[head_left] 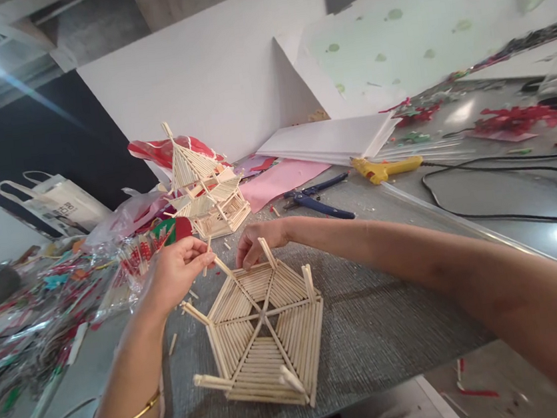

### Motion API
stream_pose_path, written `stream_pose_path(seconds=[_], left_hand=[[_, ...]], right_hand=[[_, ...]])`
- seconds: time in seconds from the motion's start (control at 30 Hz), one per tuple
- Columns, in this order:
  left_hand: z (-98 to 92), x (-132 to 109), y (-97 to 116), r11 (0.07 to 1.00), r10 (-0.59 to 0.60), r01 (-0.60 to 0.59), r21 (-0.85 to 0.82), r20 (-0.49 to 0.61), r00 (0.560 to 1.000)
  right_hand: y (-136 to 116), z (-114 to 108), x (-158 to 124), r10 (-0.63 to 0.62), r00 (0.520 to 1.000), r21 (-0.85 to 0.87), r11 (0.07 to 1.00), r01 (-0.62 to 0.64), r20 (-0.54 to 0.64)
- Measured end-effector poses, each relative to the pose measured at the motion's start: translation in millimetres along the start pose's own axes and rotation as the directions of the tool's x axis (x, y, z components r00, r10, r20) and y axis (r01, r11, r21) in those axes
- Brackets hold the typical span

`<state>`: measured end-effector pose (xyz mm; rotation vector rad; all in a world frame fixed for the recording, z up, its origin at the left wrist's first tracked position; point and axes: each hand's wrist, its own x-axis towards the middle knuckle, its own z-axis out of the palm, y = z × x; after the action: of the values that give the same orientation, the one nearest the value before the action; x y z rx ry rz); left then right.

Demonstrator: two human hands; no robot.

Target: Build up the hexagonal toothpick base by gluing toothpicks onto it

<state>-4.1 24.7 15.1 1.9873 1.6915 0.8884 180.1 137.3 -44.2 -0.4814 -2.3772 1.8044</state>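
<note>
A hexagonal frame of thin wooden sticks [256,366] lies on the grey table, with short paired-stick posts standing up at its corners. My left hand [179,267], at the frame's far left, pinches a short wooden stick [208,256] between thumb and fingertips, close to the top of one corner post. My right hand [259,241] reaches round behind the frame. Its fingers are curled down and closed on the frame's far edge; the fingertips are partly hidden. Beyond both hands stands a tiered stick pagoda [218,206] with a pointed roof.
Behind the right arm lie blue-handled pliers [317,199] and a yellow glue gun [387,168] with a black cord [510,215]. White boards [331,139] and pink paper [280,178] are stacked at the back. Plastic-wrapped craft materials [35,324] crowd the left side.
</note>
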Motion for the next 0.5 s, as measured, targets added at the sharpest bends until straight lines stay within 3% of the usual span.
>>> stream_pose_path(seconds=[0.33,0.43,0.5], left_hand=[[-2.7,-5,4,0.999,-0.038,0.038,0.0,-0.003,0.999],[-12.6,-16,12,0.999,-0.036,0.029,-0.043,-0.164,0.986],[-20.2,-34,12,0.995,-0.046,0.015,-0.098,-0.319,0.947]], right_hand=[[9,-1,1,-0.025,0.999,0.102,0.994,0.027,-0.028],[11,-5,1,0.004,0.998,0.136,0.991,0.005,-0.07],[10,-8,1,0.032,0.995,0.091,0.996,-0.023,-0.09]])
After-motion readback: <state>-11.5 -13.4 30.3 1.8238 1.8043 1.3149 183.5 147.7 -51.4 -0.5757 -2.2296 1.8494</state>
